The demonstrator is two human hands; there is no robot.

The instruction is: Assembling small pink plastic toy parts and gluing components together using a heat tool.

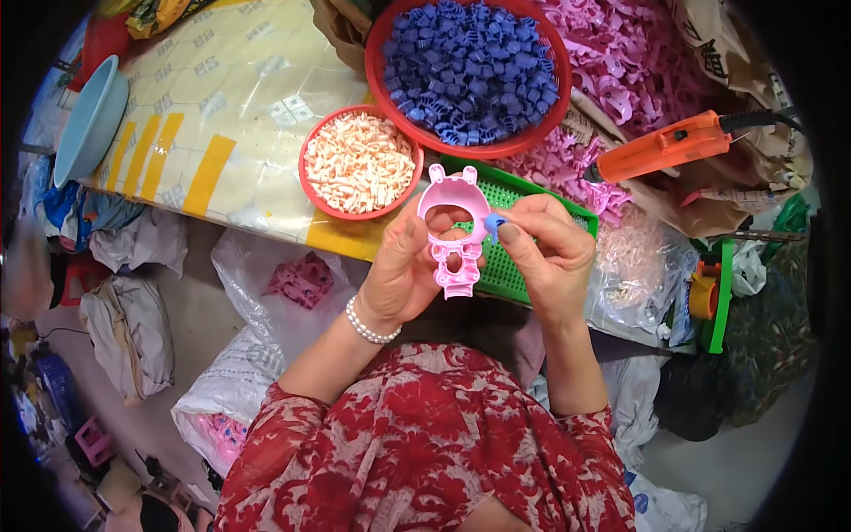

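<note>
My left hand [399, 266] is closed around the side of a pink plastic shell [456, 191]. The shell is hollow, with two small ears on top, a large round opening and a narrower lower piece. Between the thumb and fingers of my right hand [554, 253] is a small blue plastic part [494, 222], held against the shell's right edge. Whether the part is seated in the shell, I cannot tell. Beneath both hands lies a green slatted basket [507, 270], partly hidden by them.
Ahead stand a red basket [376, 84] of blue parts and a smaller red bowl [306, 177] of cream pieces. Pink shells [620, 75] are heaped at the far right, near an orange corded hand tool [660, 146]. A light blue basin [89, 124] stands far left.
</note>
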